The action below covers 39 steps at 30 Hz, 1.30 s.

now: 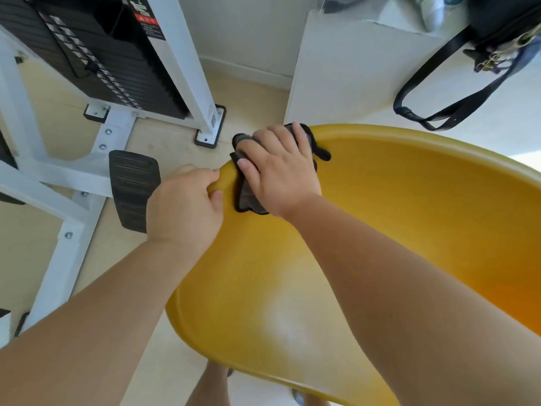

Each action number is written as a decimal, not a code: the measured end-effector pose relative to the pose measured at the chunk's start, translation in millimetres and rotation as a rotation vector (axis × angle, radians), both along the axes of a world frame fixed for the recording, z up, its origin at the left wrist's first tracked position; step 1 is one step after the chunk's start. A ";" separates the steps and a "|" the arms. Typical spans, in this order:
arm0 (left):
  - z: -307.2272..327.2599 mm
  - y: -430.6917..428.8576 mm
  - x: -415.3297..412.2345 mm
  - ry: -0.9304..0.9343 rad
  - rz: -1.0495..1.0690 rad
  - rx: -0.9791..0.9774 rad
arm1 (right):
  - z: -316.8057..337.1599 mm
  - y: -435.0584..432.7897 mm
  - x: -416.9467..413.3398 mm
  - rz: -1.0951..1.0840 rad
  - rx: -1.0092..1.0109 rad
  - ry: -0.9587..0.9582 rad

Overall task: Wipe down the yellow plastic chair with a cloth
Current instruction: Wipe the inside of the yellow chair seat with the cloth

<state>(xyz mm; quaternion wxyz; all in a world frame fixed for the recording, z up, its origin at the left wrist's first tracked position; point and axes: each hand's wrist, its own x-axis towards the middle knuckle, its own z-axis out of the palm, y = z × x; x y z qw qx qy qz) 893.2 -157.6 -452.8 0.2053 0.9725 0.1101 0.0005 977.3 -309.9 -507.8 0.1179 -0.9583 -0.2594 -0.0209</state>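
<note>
At the rim of the yellow chair (366,230), toward ten o'clock of its shell, both hands are at work. The left hand (184,209) is clamped on the edge, fingers curled over the outside and thumb on the inner face, steadying the seat. Just beside it, toward eleven o'clock, the right hand (281,174) lies with fingers spread apart on a dark cloth (248,197), pressing it onto the rim; the cloth drapes over the edge, one loose corner trailing toward one o'clock of the hand. The chair fills the view from centre to four o'clock, with a white weight machine (96,68) at ten o'clock and a black bag (497,33) at one o'clock. The risk here seems to be the cloth: held only by a flat palm on a curved edge, it could bunch or slip off outward, and a hard stroke might tip the light shell if the left grip loosens.
</note>
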 end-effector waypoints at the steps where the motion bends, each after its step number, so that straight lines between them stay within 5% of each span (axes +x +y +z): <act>1: 1.3 -0.6 0.4 0.005 0.008 0.003 | 0.2 -9.0 7.8 -0.062 -0.002 0.003; 9: 4.5 1.1 11.1 0.125 -0.001 0.022 | 2.9 -53.2 32.8 -0.664 0.003 0.077; 14: 9.0 -16.9 17.6 0.167 -0.011 0.153 | -0.9 1.4 7.2 -0.312 0.014 0.059; 18: 12.9 -60.3 26.6 0.040 -0.139 0.155 | -6.3 -37.4 14.1 -0.211 -0.028 0.008; 23: 6.0 -113.8 72.5 0.116 -0.292 0.249 | -9.5 -121.2 34.3 -0.549 -0.014 -0.011; 29: 5.8 -131.7 85.4 0.217 -0.235 0.355 | -5.8 -198.5 35.0 -0.872 -0.001 0.011; 39: -7.0 -217.9 99.5 0.158 -0.439 0.302 | -3.7 -211.7 40.9 -0.420 -0.058 -0.039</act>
